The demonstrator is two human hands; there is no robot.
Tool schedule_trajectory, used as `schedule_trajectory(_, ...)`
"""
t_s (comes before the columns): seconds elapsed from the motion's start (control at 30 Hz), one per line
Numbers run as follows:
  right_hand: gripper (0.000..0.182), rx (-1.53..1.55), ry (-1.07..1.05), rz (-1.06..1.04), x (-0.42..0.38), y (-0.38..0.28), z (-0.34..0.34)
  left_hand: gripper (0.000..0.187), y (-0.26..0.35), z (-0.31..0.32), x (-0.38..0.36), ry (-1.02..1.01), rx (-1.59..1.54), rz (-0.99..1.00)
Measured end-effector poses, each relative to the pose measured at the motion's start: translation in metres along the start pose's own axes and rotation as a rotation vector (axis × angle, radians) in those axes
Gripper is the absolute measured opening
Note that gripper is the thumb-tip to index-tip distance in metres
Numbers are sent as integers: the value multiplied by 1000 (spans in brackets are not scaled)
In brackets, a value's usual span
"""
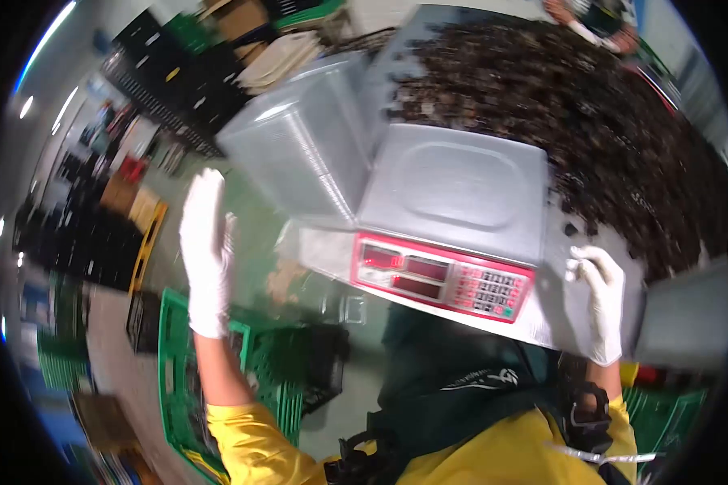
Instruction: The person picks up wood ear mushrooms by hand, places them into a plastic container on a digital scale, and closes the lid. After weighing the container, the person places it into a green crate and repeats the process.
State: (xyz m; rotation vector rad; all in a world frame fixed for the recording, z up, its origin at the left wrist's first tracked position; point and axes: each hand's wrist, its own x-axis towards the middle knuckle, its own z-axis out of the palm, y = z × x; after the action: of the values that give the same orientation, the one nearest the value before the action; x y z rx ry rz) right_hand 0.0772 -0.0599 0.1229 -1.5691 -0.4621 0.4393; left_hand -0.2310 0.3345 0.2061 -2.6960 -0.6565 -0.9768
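My left hand (pixel 206 250), in a white glove, is raised over the floor to the left with its fingers stretched out and nothing in them. My right hand (pixel 603 303), also gloved in white, hovers at the right side of the weighing scale (pixel 453 182). Its fingers are bent with a gap between the tips, and I see nothing held. The scale has a grey pan and a red-framed panel with lit red digits and a keypad. Left of it stands a stack of clear plastic tubs (pixel 299 145), nearest to my left hand.
A large heap of small dark pieces, perhaps shellfish (pixel 534 81), spreads over the metal table (pixel 574 234). Another person's hand (pixel 623 39) shows at the far edge. Green crates (pixel 174 364) stand below left, black crates (pixel 170 73) are stacked behind.
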Motion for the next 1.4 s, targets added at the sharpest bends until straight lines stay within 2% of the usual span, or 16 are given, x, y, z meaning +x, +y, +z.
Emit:
schedule_trajectory(0.07, 15, 69, 33, 18, -16, 5, -11, 57, 14, 12, 66, -24, -98, 122)
schedule_trajectory(0.13, 16, 107, 23, -6, -29, 16, -32, 48, -8, 31, 109, -292, -340, 112)
schedule_trajectory(0.2, 16, 92, 103, 35, -43, 27, -54, 26, -38, 46, 139, -648, -482, -288)
schedule_trajectory(0.27, 16, 126, 188, 60, -55, 45, -72, 12, -62, 53, 154, -757, -520, -192)
schedule_trajectory(0.43, 17, 97, 279, 189, -58, 68, -96, 20, -37, 34, 163, -732, -472, -229)
schedule_trajectory(0.67, 17, -314, 166, 154, 16, 80, -74, 15, -110, 31, 189, -522, -628, -283)
schedule_trajectory(0.73, 15, -669, 102, -139, 49, 92, -68, 15, -58, 15, 194, -140, -506, -336)
schedule_trajectory(0.77, 13, -705, 137, -269, 69, 102, -63, 24, -73, 0, 197, -133, -364, -348)
schedule_trajectory(0.87, 14, -934, 233, -551, 132, 116, -52, 31, 7, 1, 177, 242, -297, -209)
schedule_trajectory(0.93, 21, -1091, 237, -517, 171, 118, -47, 24, 67, -1, 138, -176, -349, -429)
schedule_trajectory(1.0, 28, -1269, 229, -479, 197, 117, -41, 25, 150, 44, 95, 11, -705, 34)
schedule_trajectory(1.03, 26, -1353, 246, -456, 207, 123, -40, 39, 141, 50, 87, -119, -98, 513)
schedule_trajectory(1.07, 25, -1438, 263, -433, 215, 128, -41, 47, 189, 56, 74, -176, -236, 451)
schedule_trajectory(1.17, 19, -1408, 183, -357, 221, 123, -53, 45, 210, 86, 39, -283, -184, 500)
schedule_trajectory(1.27, 13, -1022, 343, -540, 201, 122, -67, 40, 221, 105, 24, -365, -306, 459)
schedule_trajectory(1.4, 18, -753, 323, -515, 173, 112, -84, 32, 229, 114, 17, -367, -341, 379)
